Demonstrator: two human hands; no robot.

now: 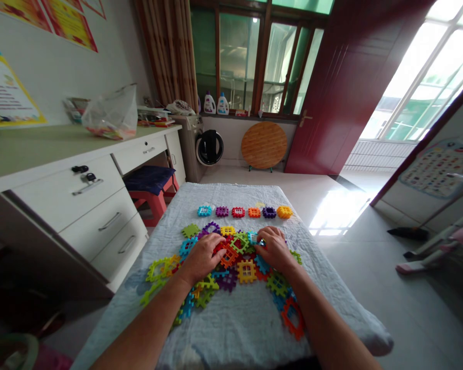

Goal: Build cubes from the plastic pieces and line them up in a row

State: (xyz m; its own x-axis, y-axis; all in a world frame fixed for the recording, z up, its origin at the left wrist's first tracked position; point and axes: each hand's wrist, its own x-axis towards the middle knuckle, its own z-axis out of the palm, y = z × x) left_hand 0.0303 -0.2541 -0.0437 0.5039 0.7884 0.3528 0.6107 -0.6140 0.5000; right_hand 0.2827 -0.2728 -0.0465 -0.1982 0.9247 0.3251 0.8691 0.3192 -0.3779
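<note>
Colourful plastic pieces with notched edges lie in a loose heap on a cloth-covered table (231,329). My left hand (205,257) rests on the heap's left-centre, its curled fingers at an orange piece (229,256); whether it grips that piece is unclear. On the right side of the heap my right hand (273,247) has its thumb and fingers bent around a light blue piece (252,237). A yellow piece (247,271) lies between the hands, nearer to me. Behind the heap runs a row of small blocks, from a light blue one (204,211) to a yellow one (284,212).
At the left stands a white desk (73,180) with a plastic bag (113,115) on top and a red stool (154,200) beneath it. Past the table are a washing machine (193,146) and a round wooden board (264,145). A dark red door (343,87) stands right.
</note>
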